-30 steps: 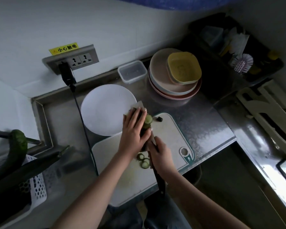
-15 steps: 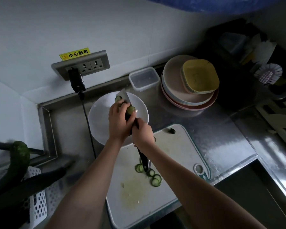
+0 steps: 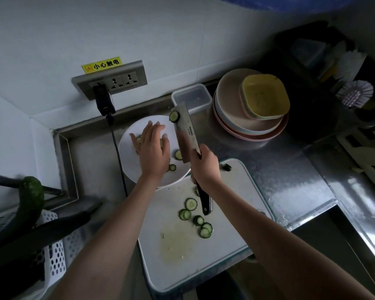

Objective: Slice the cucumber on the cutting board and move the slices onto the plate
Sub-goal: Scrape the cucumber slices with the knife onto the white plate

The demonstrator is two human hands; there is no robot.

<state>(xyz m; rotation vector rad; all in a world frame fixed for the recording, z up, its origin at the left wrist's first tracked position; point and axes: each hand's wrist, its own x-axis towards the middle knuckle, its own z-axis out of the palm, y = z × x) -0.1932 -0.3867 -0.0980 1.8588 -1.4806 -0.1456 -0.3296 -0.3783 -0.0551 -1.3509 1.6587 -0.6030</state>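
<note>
My left hand lies flat with fingers spread over the white plate, where several cucumber slices lie around and under it. My right hand grips the knife by its black handle, the blade held flat above the plate's right side. One slice sticks to the blade near its tip. Several more slices lie on the white cutting board below the handle. A dark cucumber end piece rests at the board's far edge.
A clear plastic box and a stack of plates with yellow bowls stand behind the plate. A black cable runs from the wall socket past the plate's left rim. A whole cucumber sits in a white basket at left.
Both hands carried slices on the blade from the board to the plate. My left hand let go of the blade and now lies spread over the plate, with slices dropped there.
</note>
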